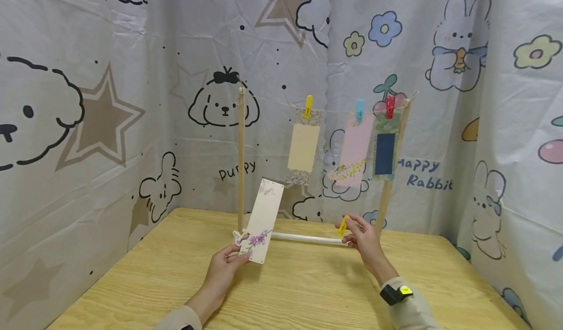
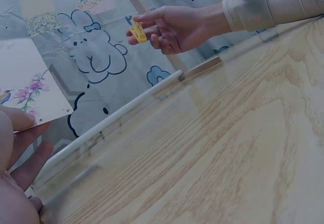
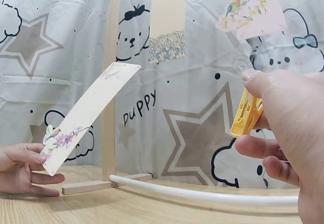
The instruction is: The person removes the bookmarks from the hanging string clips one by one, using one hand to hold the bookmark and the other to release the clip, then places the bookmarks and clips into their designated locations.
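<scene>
My left hand [image 1: 222,271] pinches the lower end of a cream bookmark [image 1: 266,205] printed with purple flowers and a bird; it tilts to the right, above the table. In my right hand [image 1: 367,244] a yellow clothespin [image 1: 343,225] is pinched between thumb and fingers, apart from the bookmark. Behind both hands a string [image 1: 272,101] runs between two wooden posts. From it hang a beige bookmark [image 1: 303,146] under a yellow clothespin [image 1: 309,107], a pink bookmark [image 1: 353,144] under a blue clothespin [image 1: 360,110], and a green-and-navy bookmark [image 1: 385,151] under a red clothespin [image 1: 390,107].
The left post [image 1: 241,159] and right post [image 1: 387,198] stand on the wood-grain table [image 1: 290,291]. A white rod [image 1: 308,238] joins them low down, behind my hands. Printed curtains [image 1: 272,41] enclose the table at the back and sides.
</scene>
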A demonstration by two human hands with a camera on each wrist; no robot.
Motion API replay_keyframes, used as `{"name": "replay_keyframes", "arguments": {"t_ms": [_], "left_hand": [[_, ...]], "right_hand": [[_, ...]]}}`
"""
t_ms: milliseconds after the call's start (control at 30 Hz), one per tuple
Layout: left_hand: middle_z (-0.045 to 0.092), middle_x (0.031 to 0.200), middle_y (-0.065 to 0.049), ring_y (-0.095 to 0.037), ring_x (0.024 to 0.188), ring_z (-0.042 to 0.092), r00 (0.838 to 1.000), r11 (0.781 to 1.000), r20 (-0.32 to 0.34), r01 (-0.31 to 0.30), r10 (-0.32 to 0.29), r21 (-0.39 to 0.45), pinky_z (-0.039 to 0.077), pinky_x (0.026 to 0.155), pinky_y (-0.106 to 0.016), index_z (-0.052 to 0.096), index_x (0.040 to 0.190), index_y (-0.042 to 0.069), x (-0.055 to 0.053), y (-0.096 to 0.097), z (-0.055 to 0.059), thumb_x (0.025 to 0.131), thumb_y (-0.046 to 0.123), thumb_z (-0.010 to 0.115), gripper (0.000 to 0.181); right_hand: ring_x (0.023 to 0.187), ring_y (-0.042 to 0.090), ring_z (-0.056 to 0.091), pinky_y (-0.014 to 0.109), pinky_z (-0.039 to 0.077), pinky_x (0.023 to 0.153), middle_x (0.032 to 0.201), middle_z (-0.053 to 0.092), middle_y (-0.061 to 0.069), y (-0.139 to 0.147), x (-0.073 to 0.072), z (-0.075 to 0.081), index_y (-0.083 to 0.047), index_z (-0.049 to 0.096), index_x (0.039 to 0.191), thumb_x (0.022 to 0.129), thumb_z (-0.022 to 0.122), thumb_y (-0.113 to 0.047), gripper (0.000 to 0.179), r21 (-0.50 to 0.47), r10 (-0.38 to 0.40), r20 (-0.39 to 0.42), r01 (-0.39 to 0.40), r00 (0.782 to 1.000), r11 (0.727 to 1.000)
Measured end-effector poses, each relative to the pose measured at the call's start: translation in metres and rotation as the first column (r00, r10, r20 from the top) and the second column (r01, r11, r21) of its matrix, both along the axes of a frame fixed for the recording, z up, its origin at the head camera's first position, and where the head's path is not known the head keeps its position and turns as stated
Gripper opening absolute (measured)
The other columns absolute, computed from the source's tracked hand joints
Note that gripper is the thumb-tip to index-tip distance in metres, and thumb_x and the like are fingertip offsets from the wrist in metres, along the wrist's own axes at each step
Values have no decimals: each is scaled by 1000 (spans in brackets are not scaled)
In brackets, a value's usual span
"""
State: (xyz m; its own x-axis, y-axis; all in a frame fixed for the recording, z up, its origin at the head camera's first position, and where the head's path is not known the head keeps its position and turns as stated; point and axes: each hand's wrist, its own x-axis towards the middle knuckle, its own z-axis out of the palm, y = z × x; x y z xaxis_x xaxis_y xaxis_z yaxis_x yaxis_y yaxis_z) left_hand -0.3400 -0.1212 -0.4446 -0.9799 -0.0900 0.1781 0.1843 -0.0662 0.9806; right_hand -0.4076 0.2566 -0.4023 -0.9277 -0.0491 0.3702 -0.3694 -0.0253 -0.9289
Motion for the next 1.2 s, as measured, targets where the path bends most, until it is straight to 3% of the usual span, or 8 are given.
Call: {"name": "replay_keyframes", "arguments": {"t_ms": [133, 267, 500, 667, 867, 1200], "left_hand": [[75, 94, -8, -19, 89, 66, 1000, 999, -5, -8, 8, -37, 47, 78, -30, 67, 113, -5, 4, 1, 1, 93, 13, 79, 30], [74, 94, -8, -19, 88, 66, 1000, 998, -15, -26, 25, -64, 48, 76, -28, 67, 112, -5, 7, 1, 2, 92, 12, 79, 29], [69, 89, -5, -16, 82, 62, 997, 991, 19, -67, 70, -115, 49, 70, -27, 65, 115, -8, 12, -4, -1, 91, 10, 79, 33], [72, 87, -6, -17, 81, 64, 997, 986, 24, -73, 77, -150, 50, 71, -28, 65, 113, -9, 18, -4, -2, 90, 9, 79, 33], [71, 88, -6, -20, 83, 66, 996, 978, 32, -74, 82, -195, 52, 73, -31, 67, 109, -8, 27, -4, -1, 89, 7, 78, 27], [68, 82, -5, -17, 73, 62, 994, 967, 49, -81, 96, -241, 49, 64, -27, 68, 109, -9, 35, -5, 1, 88, 9, 78, 29]], "right_hand": [[66, 14, 65, 22, 49, 58, 117, 71, 22, 4, -2, -7, -2, 55, 136, 108, 58, -34, 42, 36, -17, 11, 17, 1000, 999], [68, 16, 66, 21, 49, 57, 114, 73, 17, 7, -4, -11, 0, 54, 138, 108, 58, -31, 43, 54, -29, 28, 27, 999, 998], [66, 13, 67, 20, 47, 54, 114, 73, 20, 7, -5, -18, 2, 54, 139, 107, 61, -28, 45, 46, -48, 95, 44, 994, 998], [66, 13, 67, 21, 47, 55, 108, 75, 14, 5, -8, -26, 0, 56, 137, 106, 62, -29, 43, 91, -84, 125, 72, 989, 993], [68, 12, 67, 21, 47, 56, 113, 73, 20, 6, -5, -27, 0, 56, 137, 107, 60, -29, 42, 121, -104, 120, 90, 987, 989], [69, 13, 69, 23, 50, 60, 113, 75, 14, 10, -5, -28, -2, 54, 140, 107, 61, -32, 46, 100, -104, 165, 89, 981, 991]]}}
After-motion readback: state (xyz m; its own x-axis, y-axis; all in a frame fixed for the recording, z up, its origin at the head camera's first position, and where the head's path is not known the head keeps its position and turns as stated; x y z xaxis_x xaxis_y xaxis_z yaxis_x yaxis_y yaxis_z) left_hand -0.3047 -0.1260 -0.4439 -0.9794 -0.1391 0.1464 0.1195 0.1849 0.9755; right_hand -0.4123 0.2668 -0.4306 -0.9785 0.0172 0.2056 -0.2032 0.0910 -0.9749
